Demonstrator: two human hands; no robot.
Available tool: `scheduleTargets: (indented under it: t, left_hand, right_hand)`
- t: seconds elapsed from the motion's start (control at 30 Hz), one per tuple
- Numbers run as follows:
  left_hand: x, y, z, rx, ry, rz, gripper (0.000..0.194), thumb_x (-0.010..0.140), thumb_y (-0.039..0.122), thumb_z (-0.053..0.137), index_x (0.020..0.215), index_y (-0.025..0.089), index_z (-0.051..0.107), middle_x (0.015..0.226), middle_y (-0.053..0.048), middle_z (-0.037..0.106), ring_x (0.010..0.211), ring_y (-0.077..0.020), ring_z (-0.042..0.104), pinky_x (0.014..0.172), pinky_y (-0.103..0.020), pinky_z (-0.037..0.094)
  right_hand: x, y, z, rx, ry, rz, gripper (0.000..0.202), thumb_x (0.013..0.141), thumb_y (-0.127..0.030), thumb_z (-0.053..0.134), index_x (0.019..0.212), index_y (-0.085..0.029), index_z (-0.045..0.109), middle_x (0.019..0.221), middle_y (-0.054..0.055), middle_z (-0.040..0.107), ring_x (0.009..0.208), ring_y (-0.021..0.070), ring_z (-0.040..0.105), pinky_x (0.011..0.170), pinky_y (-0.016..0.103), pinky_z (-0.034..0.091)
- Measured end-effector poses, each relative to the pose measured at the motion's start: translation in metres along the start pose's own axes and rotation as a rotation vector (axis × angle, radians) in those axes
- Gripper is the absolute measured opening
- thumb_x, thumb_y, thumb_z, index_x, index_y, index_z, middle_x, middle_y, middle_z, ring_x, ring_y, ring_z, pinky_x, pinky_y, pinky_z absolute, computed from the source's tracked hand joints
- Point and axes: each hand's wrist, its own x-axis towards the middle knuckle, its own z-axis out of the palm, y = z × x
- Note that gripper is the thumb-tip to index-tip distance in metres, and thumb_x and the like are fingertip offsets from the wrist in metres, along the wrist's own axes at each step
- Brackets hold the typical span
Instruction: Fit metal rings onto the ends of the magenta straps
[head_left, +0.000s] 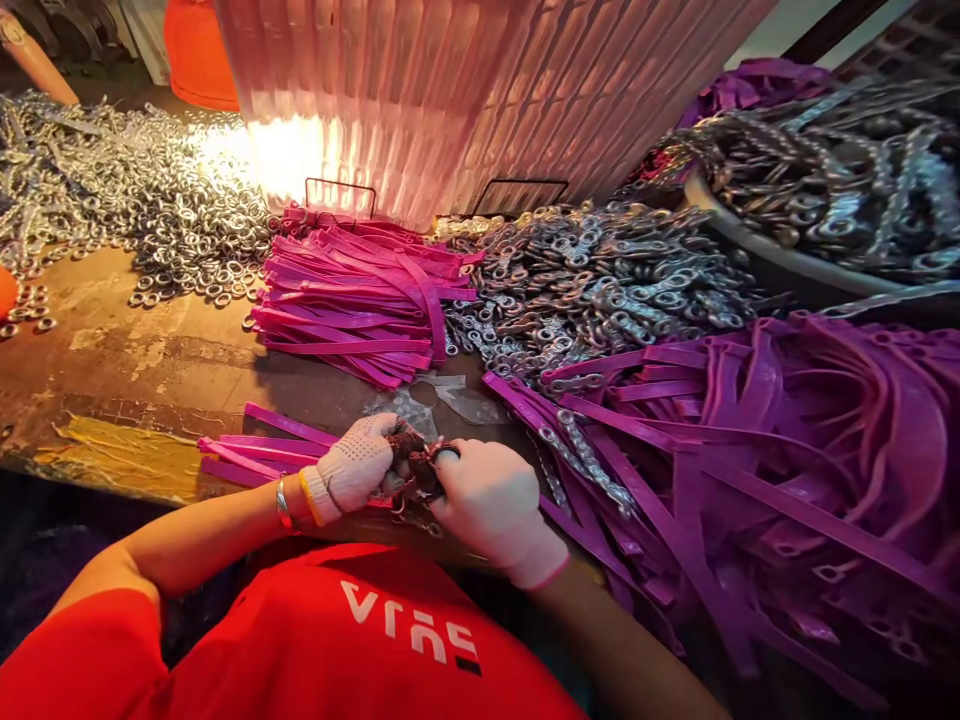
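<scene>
Close to my body, at the bench's front edge, both hands are gloved in white knit and meet over a small dark item. My left hand [356,470] is closed, its dark, worn fingertips curled inward. My right hand [491,505] is closed too, with thumb and fingers pressed together beside a small dark curved piece [448,450]. What either hand grips is hidden by the fingers. Some metal links [421,515] show just below them. Several magenta straps [262,450] lie flat to the left, partly under my left wrist.
A stack of magenta straps [352,300] lies ahead on the bench [150,355]. Metal rings [195,240] are heaped at left, chain links [600,280] at centre right. Many purple straps [787,420] spread right, below a basin [787,255] of metal parts. Corrugated sheeting [420,100] stands behind.
</scene>
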Motion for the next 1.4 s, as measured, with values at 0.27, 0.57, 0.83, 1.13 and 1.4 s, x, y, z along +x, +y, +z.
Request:
scheduleTargets:
  t: [0.27, 0.57, 0.83, 1.13, 1.4]
  left_hand:
    - [0.071, 0.063, -0.009, 1.146, 0.128, 0.598, 0.025, 0.087, 0.008, 0.048, 0.104, 0.014, 0.065, 0.106, -0.011, 0.064, 0.092, -0.0188, 0.062, 0.078, -0.028, 0.049]
    - [0.101, 0.067, -0.024, 1.538, 0.326, 0.441, 0.032, 0.096, 0.016, 0.038, 0.116, 0.020, 0.064, 0.124, -0.015, 0.055, 0.079, -0.0195, 0.065, 0.066, -0.030, 0.046]
    - [0.016, 0.050, -0.035, 0.446, 0.050, 0.224, 0.026, 0.093, 0.044, 0.053, 0.087, 0.019, 0.057, 0.055, 0.003, 0.052, 0.043, -0.0094, 0.045, 0.042, -0.020, 0.033]
    - [-0.026, 0.020, -0.036, 0.230, 0.029, 0.077, 0.039, 0.089, 0.056, 0.055, 0.078, 0.018, 0.053, 0.050, 0.006, 0.043, 0.042, -0.0066, 0.033, 0.041, -0.019, 0.024]
    - [-0.030, -0.007, -0.041, 0.881, 0.134, 0.404, 0.010, 0.083, 0.020, 0.056, 0.075, 0.018, 0.061, 0.074, -0.004, 0.063, 0.066, -0.0150, 0.050, 0.063, -0.025, 0.036]
  right_hand:
    - [0.000, 0.018, 0.008, 0.877, 0.200, 0.561, 0.038, 0.091, -0.046, 0.048, 0.082, -0.015, 0.066, 0.062, -0.001, 0.058, 0.057, 0.0128, 0.045, 0.052, 0.025, 0.036]
    - [0.011, 0.030, 0.011, 0.687, 0.158, 0.303, 0.032, 0.086, -0.020, 0.047, 0.109, -0.020, 0.071, 0.104, 0.008, 0.074, 0.099, 0.0238, 0.066, 0.091, 0.039, 0.050]
    - [0.025, 0.012, 0.008, 0.374, 0.063, 0.109, 0.051, 0.075, -0.006, 0.043, 0.119, -0.016, 0.065, 0.106, 0.010, 0.072, 0.098, 0.0240, 0.063, 0.087, 0.035, 0.047]
    - [0.024, -0.030, -0.001, -0.184, -0.201, -0.004, 0.013, 0.077, -0.013, 0.056, 0.080, -0.016, 0.068, 0.086, 0.014, 0.068, 0.074, 0.0245, 0.055, 0.066, 0.037, 0.029]
    - [0.017, -0.034, 0.008, -0.230, -0.171, -0.095, 0.017, 0.082, -0.011, 0.053, 0.076, -0.016, 0.067, 0.079, 0.012, 0.066, 0.069, 0.0219, 0.052, 0.063, 0.036, 0.026]
